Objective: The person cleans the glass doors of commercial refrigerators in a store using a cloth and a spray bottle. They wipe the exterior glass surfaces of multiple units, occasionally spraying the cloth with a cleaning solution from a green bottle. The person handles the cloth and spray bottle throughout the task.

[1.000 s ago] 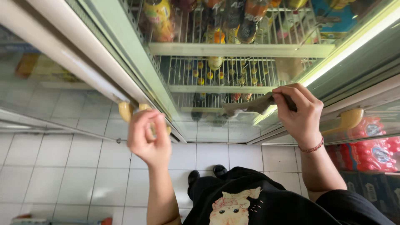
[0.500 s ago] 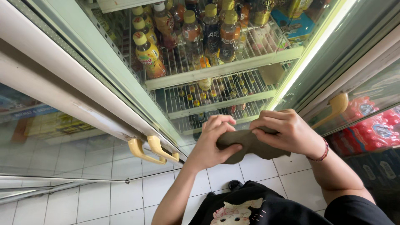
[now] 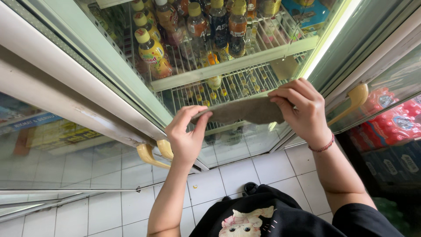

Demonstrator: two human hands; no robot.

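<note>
In front of an open drinks fridge, the left hand (image 3: 186,136) pinches one end of a brownish-grey cloth (image 3: 245,110) between thumb and fingers. The right hand (image 3: 302,109) grips the other end, fingers curled over it. The cloth stretches level, near the wire shelf (image 3: 237,83). Judged best held taut, clear of the bottles (image 3: 151,50).

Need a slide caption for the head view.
Both hands, left hand and right hand, stretch a brown cloth before an open drinks fridge.
</note>
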